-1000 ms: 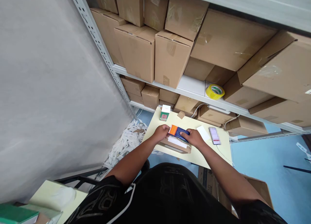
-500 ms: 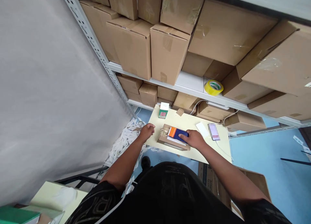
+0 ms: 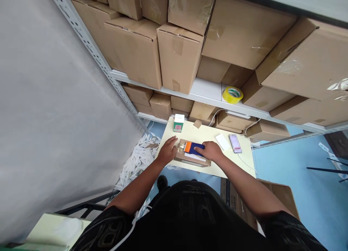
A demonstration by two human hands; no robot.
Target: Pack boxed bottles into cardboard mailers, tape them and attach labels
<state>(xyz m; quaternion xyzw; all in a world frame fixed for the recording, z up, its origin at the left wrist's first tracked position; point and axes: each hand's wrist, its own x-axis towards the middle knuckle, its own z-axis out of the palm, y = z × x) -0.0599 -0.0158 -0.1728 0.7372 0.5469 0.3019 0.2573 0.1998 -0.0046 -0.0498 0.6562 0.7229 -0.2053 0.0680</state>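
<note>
A small flat cardboard box (image 3: 190, 159) lies on the pale yellow table (image 3: 206, 135), with a white label on its top. My right hand (image 3: 212, 151) is closed on an orange and blue tape dispenser (image 3: 192, 148) that rests on the box. At the box's left end my left hand (image 3: 169, 151) lies with its fingers stretched out, touching the box and a bit of clear tape there.
A green and white small box (image 3: 178, 123), a cardboard scrap (image 3: 197, 124), a white card (image 3: 222, 142) and a phone (image 3: 235, 143) lie on the table. A yellow tape roll (image 3: 233, 94) sits on the shelf among cardboard cartons (image 3: 179, 55). Shredded white paper (image 3: 138, 160) covers the floor at left.
My left hand left the dispenser, swung out to the left, then came back to the box's left end. The dispenser came down onto the box. My view shifted slightly.
</note>
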